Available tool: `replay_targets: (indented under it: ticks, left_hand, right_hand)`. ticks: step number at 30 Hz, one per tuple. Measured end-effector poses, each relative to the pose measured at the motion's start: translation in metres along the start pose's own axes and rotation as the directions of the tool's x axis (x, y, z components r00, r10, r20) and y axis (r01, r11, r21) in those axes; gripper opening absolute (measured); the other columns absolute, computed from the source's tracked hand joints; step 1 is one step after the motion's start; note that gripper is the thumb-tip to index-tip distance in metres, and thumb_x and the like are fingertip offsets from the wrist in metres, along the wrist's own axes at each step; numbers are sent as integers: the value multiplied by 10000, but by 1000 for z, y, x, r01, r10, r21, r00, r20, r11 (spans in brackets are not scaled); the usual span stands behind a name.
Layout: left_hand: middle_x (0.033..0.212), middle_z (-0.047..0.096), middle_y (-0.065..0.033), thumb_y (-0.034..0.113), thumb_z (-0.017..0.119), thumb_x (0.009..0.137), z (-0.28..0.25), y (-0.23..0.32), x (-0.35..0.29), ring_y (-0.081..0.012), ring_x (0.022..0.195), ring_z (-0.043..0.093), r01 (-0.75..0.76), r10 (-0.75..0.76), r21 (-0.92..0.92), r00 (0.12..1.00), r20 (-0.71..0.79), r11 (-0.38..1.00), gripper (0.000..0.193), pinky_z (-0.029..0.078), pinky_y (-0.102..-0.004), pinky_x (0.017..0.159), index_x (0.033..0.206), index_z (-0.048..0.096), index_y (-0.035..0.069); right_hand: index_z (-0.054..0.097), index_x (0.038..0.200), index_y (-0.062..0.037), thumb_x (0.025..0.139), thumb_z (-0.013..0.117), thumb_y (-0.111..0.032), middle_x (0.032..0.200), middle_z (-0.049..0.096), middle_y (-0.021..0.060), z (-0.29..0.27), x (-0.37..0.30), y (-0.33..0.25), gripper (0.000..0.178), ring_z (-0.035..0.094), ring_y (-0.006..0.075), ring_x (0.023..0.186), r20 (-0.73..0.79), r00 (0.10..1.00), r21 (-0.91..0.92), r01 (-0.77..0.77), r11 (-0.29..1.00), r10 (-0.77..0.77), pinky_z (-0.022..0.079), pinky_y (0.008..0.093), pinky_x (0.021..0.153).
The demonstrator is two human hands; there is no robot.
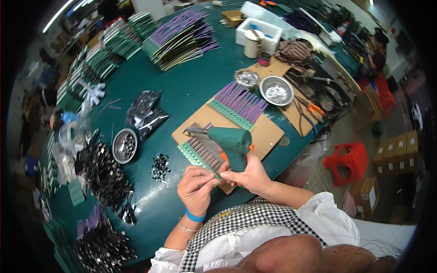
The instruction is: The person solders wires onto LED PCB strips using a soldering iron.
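Head view: over the near left edge of a brown cardboard sheet [271,133], the left hand [196,184] pinches the near end of a green panel [193,156]. The right hand [253,175] grips a green gun-shaped tool [231,139], thumb at that panel end. Small black parts [160,167] lie left of the sheet; a metal bowl [264,85] sits beyond it.

- A green panel [195,157] bearing dark, pinkish strips side by side, lying slantwise over brown cardboard [269,136].
- A dark-green glue gun [230,139], front end pointing left, handle angled down beside the panel, orange trigger showing.
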State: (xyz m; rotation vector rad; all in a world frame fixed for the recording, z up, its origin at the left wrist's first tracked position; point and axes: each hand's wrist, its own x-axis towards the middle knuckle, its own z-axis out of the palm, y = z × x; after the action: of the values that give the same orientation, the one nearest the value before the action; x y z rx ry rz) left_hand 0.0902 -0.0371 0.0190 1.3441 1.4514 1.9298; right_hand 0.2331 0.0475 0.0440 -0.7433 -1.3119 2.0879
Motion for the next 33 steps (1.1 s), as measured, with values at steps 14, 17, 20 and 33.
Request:
replay_targets:
  ticks: [14,17,20,33]
  left_hand:
    - [798,657,-83,-58,743,632,-11,-3,8,-219,733,616,-20,10,108,996,90,994,191,489,-296,645,793,686,27]
    - [804,657,-83,-50,742,639,-12,0,9,-233,737,622,-120,94,203,987,134,972,176,498,-308,647,780,670,27]
    - [812,655,-80,-39,746,640,-14,6,13,-242,739,626,-195,144,247,967,210,949,178,504,-317,648,779,659,30]
    - [818,658,-93,-23,761,652,-8,7,12,-225,721,642,-34,-19,266,981,194,963,196,512,-303,624,807,650,21]
  right_hand:
    - [414,1230,28,801,654,-1,819,607,74,-2,18,7,492,575,100,622,60,994,49,-93,994,90,481,217,535]
    - [430,1200,32,793,671,-15,800,615,74,-2,20,7,475,575,94,620,60,994,38,-92,995,90,474,213,517]
    - [409,1245,20,766,691,-4,815,602,80,-3,19,9,556,565,106,622,54,991,59,-128,990,125,452,213,513]
    - [505,1045,20,778,657,25,816,604,39,-2,18,10,308,581,78,676,16,981,8,-191,981,191,493,216,583]
